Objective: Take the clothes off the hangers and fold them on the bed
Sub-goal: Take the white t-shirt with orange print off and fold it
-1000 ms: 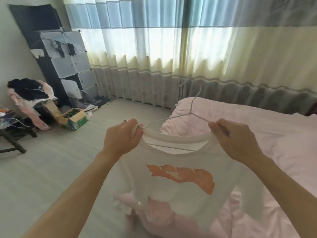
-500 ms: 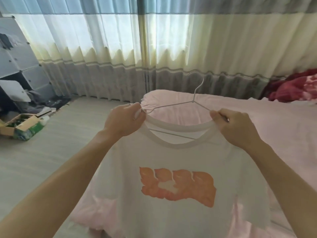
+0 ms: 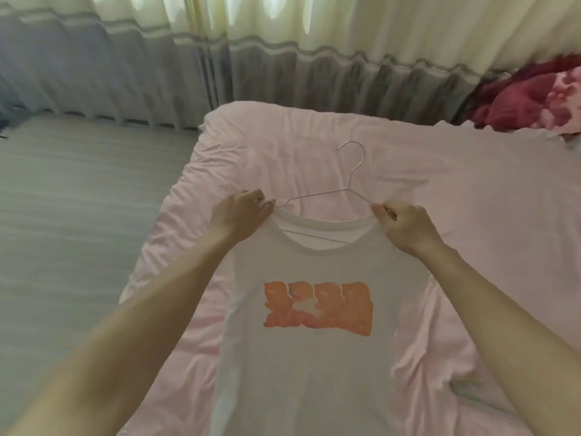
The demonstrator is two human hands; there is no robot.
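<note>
Holds the T-shirt (image 3: 314, 372) over the bed (image 3: 471, 199), collar toward the far side. Pinches its left shoulder in the left grip (image 3: 242, 215), its right shoulder in the right grip (image 3: 405, 228). Has the hanger (image 3: 356, 171) inside the collar, hook beyond it, toward the curtain (image 3: 314, 33) behind the bed. Shows floor (image 3: 78, 215) left of the bed, crumpled bedding (image 3: 528, 99) far right, before the curtain.

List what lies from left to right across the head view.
Grey floor → left hand → wire hanger → right hand → red floral blanket. Both hands grip the white T-shirt, which spans them, so it stays out.
</note>
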